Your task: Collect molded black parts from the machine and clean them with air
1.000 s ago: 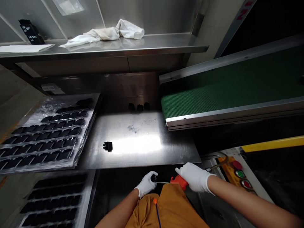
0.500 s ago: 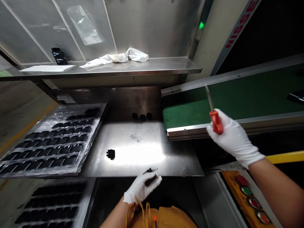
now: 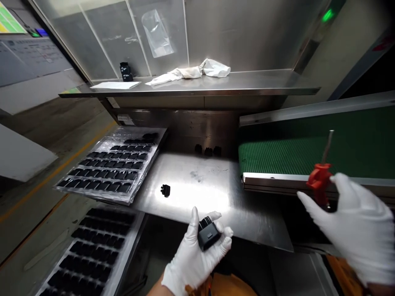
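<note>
My left hand (image 3: 200, 250), white-gloved, is closed around a black plastic housing (image 3: 209, 235). The housing has prongs at its upper end and lies tilted across the palm, thumb on its left. At the right, my gloved right hand (image 3: 354, 222) has thumb and fingers spread apart. A red-handled tool with a thin metal shaft (image 3: 321, 176) stands upright just beyond them. An index fingertip appears close to the handle; whether it touches is unclear. A small black part (image 3: 166, 190) rests on the metal table (image 3: 185, 172), and three more black parts (image 3: 208, 151) sit at its back.
A plastic-lined tray (image 3: 149, 164) of black parts stands on the left, with another tray (image 3: 135, 234) below it. The green conveyor belt (image 3: 277, 156) borders the table on the right. White cloths (image 3: 212, 68) and a black block (image 3: 126, 72) are on the metal shelf (image 3: 262, 84) above.
My view has swung left. My left hand has lifted and turned, showing the black housing fully. My right hand's fingers have spread from around the red-handled tool, which was gripped before.
</note>
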A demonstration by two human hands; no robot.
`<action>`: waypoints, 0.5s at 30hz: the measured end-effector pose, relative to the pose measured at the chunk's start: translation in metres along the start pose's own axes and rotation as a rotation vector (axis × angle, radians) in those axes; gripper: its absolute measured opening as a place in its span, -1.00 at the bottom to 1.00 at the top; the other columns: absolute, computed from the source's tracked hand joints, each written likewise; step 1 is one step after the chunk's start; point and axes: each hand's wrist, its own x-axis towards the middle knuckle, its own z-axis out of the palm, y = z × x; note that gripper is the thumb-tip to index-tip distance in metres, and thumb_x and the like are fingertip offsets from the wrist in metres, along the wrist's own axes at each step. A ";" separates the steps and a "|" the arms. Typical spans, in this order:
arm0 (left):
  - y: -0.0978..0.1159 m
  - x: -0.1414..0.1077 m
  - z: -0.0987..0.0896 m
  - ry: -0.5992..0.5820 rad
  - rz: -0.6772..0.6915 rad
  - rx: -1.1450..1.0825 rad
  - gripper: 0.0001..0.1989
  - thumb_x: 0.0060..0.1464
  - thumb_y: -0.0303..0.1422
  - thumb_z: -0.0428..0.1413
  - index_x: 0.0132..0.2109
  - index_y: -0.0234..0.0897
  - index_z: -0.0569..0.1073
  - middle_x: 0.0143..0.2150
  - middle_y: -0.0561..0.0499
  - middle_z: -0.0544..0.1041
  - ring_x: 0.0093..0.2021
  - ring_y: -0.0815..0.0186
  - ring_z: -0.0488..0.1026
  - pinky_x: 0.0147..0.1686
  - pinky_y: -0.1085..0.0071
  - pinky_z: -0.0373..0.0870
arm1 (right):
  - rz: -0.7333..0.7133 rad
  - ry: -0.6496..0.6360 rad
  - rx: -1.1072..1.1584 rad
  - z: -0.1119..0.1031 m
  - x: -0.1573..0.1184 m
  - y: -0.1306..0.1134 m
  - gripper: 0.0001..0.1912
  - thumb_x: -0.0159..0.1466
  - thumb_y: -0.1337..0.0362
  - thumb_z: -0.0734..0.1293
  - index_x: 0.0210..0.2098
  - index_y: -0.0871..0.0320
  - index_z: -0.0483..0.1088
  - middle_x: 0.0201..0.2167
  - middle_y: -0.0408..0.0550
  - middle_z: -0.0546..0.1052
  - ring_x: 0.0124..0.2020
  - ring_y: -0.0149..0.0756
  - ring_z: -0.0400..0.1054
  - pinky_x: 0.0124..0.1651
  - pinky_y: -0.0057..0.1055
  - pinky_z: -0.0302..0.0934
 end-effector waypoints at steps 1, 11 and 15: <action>0.000 -0.001 0.000 -0.002 0.028 0.016 -0.42 -0.01 0.08 0.17 -0.09 -0.36 0.51 -0.34 -0.07 0.49 -0.16 0.15 0.53 -0.12 0.30 0.51 | 0.027 0.005 0.149 -0.002 -0.012 -0.014 -0.61 0.25 -0.02 0.25 -0.04 0.09 0.27 -0.27 0.16 0.45 -0.20 0.15 0.36 -0.14 -0.03 0.23; -0.004 0.007 -0.003 -0.110 0.251 0.145 -0.32 -0.11 0.21 0.15 -0.10 -0.30 0.50 -0.33 -0.08 0.51 -0.02 0.11 0.48 0.17 0.24 0.30 | 0.297 -0.854 1.359 0.002 -0.090 -0.151 -0.63 0.24 -0.07 0.26 -0.24 0.07 0.49 -0.42 -0.05 0.51 -0.36 -0.21 0.38 -0.23 -0.28 0.34; -0.002 0.005 -0.007 -0.115 0.292 0.274 -0.27 -0.20 0.29 0.12 -0.13 -0.25 0.50 -0.32 -0.09 0.49 0.01 0.05 0.45 0.15 0.18 0.30 | 0.461 -0.974 1.664 0.001 -0.082 -0.168 -0.55 0.13 -0.14 0.35 -0.29 0.12 0.47 -0.54 -0.16 0.38 -0.55 -0.41 0.16 -0.48 -0.43 0.16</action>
